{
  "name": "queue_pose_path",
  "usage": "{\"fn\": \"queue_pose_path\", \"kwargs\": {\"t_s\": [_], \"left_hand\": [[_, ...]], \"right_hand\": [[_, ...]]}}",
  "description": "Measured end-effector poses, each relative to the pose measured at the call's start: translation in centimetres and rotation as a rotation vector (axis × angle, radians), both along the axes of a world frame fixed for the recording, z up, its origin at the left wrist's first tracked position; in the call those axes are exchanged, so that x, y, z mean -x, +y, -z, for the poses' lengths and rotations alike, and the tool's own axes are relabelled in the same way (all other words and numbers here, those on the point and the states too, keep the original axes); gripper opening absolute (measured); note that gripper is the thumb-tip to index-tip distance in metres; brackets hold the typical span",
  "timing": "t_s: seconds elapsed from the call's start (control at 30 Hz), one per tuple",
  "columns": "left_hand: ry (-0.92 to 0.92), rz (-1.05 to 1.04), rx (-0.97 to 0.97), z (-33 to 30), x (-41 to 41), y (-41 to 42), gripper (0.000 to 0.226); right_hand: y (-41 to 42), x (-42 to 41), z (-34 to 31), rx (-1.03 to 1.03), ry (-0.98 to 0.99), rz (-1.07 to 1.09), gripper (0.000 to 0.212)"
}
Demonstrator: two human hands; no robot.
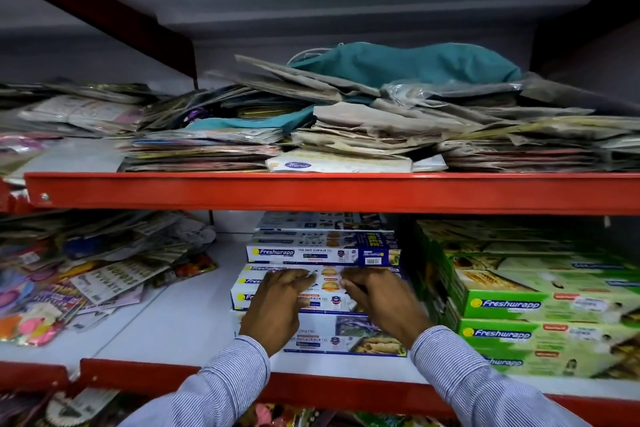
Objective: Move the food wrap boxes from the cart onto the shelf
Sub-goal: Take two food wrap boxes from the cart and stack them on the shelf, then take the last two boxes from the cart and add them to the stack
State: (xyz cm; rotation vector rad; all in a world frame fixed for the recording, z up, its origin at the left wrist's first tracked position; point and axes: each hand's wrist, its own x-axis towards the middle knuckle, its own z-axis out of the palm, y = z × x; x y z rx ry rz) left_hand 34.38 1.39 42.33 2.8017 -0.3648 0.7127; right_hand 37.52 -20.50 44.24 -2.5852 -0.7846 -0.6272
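White-and-blue Freshwrapp food wrap boxes (313, 252) are stacked in the middle of the lower white shelf (180, 322). My left hand (277, 305) and my right hand (377, 302) lie side by side on one box (329, 288) in the front stack, with the fingers reaching over its top towards the back. That box rests on a wider foil box (349, 340) at the shelf front. Both striped sleeves come in from below. The cart is out of view.
Green Freshwrapp boxes (519, 305) are stacked close on the right. Loose colourful packets (86, 270) are piled on the left. The red beam (311, 191) of the upper shelf hangs low overhead, loaded with paper bags and a teal cloth bag (408, 62). The shelf's red front edge (311, 388) is below.
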Motion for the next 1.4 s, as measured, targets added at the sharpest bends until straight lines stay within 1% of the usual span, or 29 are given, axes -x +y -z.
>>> {"fn": "queue_pose_path", "kwargs": {"t_s": [0.07, 0.13, 0.2, 0.3, 0.4, 0.47, 0.53, 0.63, 0.8, 0.93, 1.0, 1.13, 1.17, 1.2, 1.3, 1.4], "left_hand": [[0.02, -0.032, -0.06, 0.0, 0.3, -0.1, 0.064], [0.03, -0.066, -0.102, 0.3, 0.7, -0.1, 0.059], [-0.038, -0.105, -0.135, 0.9, 1.8, 0.3, 0.054], [-0.122, -0.154, -0.155, 2.2, 5.4, 0.6, 0.065], [-0.186, -0.154, -0.145, 4.5, 10.0, 0.1, 0.075], [-0.188, -0.166, -0.123, 6.1, 12.9, -0.3, 0.079], [-0.126, -0.187, -0.111, 9.1, 16.0, -0.4, 0.083], [0.02, -0.196, -0.085, 15.0, 20.4, 0.1, 0.081], [0.303, -0.218, -0.037, 25.7, 26.7, 0.9, 0.082], [0.575, -0.183, -0.031, 34.6, 32.3, 0.9, 0.077], [0.682, -0.14, -0.052, 38.8, 34.7, 0.8, 0.076], [0.815, -0.028, -0.122, 45.3, 37.7, 1.1, 0.075], [0.845, 0.006, -0.15, 46.7, 38.3, 1.3, 0.073], [0.853, 0.047, -0.184, 47.7, 38.6, 1.5, 0.072], [0.886, 0.11, -0.254, 50.0, 39.3, 1.9, 0.074], [0.876, 0.15, -0.254, 51.1, 39.4, 1.7, 0.068]], "right_hand": [[0.1, 0.1, -0.1, 0.004, 0.003, 0.006, 0.043], [0.0, 0.5, -0.2, 0.032, 0.002, 0.012, 0.043], [-0.1, 1.2, 0.1, 0.06, -0.019, 0.02, 0.046], [-0.3, 3.8, 1.6, 0.076, -0.121, 0.1, 0.058], [0.2, 7.8, 4.3, 0.045, -0.191, 0.149, 0.064], [0.8, 10.7, 6.4, 0.045, -0.205, 0.161, 0.067], [1.3, 13.8, 9.6, 0.089, -0.154, 0.177, 0.07], [1.6, 18.3, 15.6, 0.116, -0.029, 0.159, 0.074], [1.5, 24.0, 26.4, 0.194, 0.245, 0.12, 0.072], [1.9, 28.4, 36.2, 0.377, 0.532, 0.082, 0.076], [2.0, 30.5, 41.2, 0.475, 0.689, 0.013, 0.076], [1.8, 33.0, 49.8, 0.671, 0.944, -0.068, 0.087], [1.8, 33.3, 51.3, 0.688, 1.003, -0.108, 0.086], [1.6, 33.3, 52.7, 0.713, 1.0, -0.141, 0.082], [1.4, 33.1, 55.3, 0.815, 1.098, -0.19, 0.071], [0.6, 32.0, 56.9, 0.853, 1.153, -0.212, 0.071]]}}
